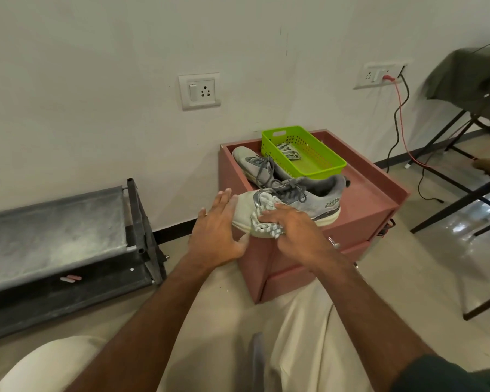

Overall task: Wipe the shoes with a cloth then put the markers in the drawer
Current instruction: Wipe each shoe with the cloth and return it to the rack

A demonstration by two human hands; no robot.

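Two grey sneakers lie on top of the pink drawer cabinet [379, 193]. The near shoe [320, 203] lies across the front, its toe pointing left. My left hand [218, 230] touches that toe with straight fingers, thumb under the sole edge. My right hand [292, 230] presses a white-and-grey striped cloth [263, 219] against the side of the toe. The far shoe [252, 162] lies behind it, partly under a green basket [323, 168] with a second striped cloth [289, 151] inside. Two pink-and-white markers [70, 278] lie on the lower shelf of the black rack.
A black metal rack [68, 230] stands left against the white wall. Drawer fronts with a knob [335, 244] face me below the shoes. Folding table legs [450, 176], cables and a wall socket [379, 75] are at the right. My knees in pale trousers fill the foreground.
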